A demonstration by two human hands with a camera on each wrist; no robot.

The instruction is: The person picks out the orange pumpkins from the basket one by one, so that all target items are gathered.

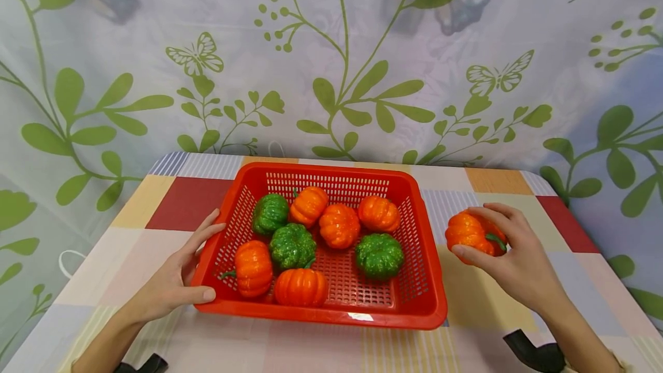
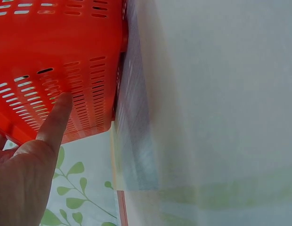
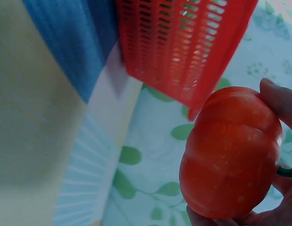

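Leaf-and-butterfly backdrop (image 1: 290, 68), probably a curtain; patchwork-patterned tabletop (image 1: 311, 347) below

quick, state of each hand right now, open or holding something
Left hand: open, touching the side of a red rectangular plastic basket.
Right hand: closed, holding a glossy orange, ribbed, green-stemmed pumpkin.

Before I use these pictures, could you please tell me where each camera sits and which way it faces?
Head: worn on the head, facing forward and down at the basket; left hand, right hand and part of both forearms show.
Left wrist: worn on the left wrist, facing the basket's slotted outer side; part of the left hand shows.
Right wrist: worn on the right wrist, facing the held pumpkin, basket beyond; part of the right hand shows.
Shared: head and right wrist both show the held pumpkin and basket.
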